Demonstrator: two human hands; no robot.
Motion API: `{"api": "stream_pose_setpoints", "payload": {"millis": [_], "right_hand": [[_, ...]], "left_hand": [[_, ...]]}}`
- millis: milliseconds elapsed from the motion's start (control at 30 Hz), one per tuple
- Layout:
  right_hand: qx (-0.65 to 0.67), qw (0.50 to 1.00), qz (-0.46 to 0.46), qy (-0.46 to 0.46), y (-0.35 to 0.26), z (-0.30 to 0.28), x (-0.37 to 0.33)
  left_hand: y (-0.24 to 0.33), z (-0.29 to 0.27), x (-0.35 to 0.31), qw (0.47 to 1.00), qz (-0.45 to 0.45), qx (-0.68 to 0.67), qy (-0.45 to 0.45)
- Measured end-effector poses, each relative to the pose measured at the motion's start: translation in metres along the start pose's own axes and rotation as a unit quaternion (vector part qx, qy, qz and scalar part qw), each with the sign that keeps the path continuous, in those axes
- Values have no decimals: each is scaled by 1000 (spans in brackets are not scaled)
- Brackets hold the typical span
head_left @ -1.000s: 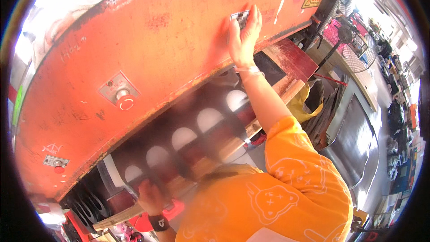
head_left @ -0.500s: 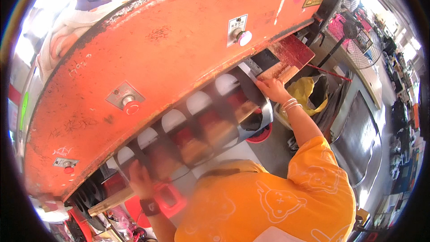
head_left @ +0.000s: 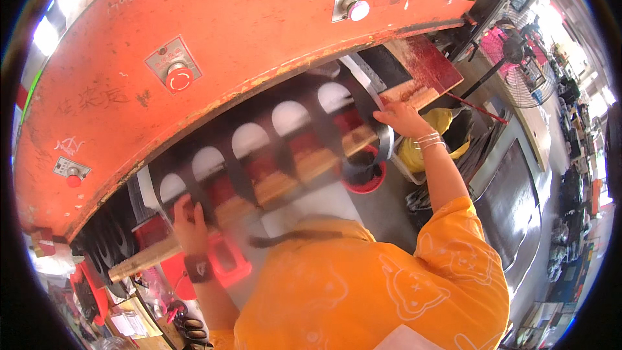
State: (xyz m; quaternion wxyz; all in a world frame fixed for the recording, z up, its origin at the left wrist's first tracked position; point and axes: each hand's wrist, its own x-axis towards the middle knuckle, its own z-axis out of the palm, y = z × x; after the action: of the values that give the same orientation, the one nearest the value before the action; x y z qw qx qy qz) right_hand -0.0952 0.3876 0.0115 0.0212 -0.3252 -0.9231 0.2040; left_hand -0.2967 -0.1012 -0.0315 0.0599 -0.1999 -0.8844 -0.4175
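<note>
A black sheet (head_left: 322, 131) with a row of rounded cut-outs stretches between my hands, beneath the front of a large orange press (head_left: 259, 45). White shows through the cut-outs. Narrow strips of the sheet hang toward me over a wooden rail (head_left: 272, 188). My right hand (head_left: 403, 120) grips the sheet's right end, thumb on top, close to the rail's end. At the left end, my left hand (head_left: 190, 223) has bent fingers on the last strip, slightly blurred; its grip is partly hidden.
Red buttons (head_left: 179, 79) and a pale knob (head_left: 358, 10) project from the press front. Below right stand a red basket (head_left: 369, 178) and a yellow bag (head_left: 437, 123). A fan (head_left: 518, 58) is farther right. A red plastic stool (head_left: 230, 259) sits beside my left forearm.
The sheet has shifted away from me, farther under the press, exposing more of the wooden rail. Both hands have travelled with its ends. My view has also shifted.
</note>
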Motion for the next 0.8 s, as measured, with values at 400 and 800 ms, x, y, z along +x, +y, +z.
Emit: {"api": "stream_pose_setpoints", "payload": {"millis": [400, 800], "right_hand": [[-48, 957, -245, 149, -92, 22, -1], [200, 968, -144, 48, 37, -48, -61]], "left_hand": [[25, -55, -112, 966, -157, 61, -196], [-17, -107, -219, 978, -150, -39, 140]]}}
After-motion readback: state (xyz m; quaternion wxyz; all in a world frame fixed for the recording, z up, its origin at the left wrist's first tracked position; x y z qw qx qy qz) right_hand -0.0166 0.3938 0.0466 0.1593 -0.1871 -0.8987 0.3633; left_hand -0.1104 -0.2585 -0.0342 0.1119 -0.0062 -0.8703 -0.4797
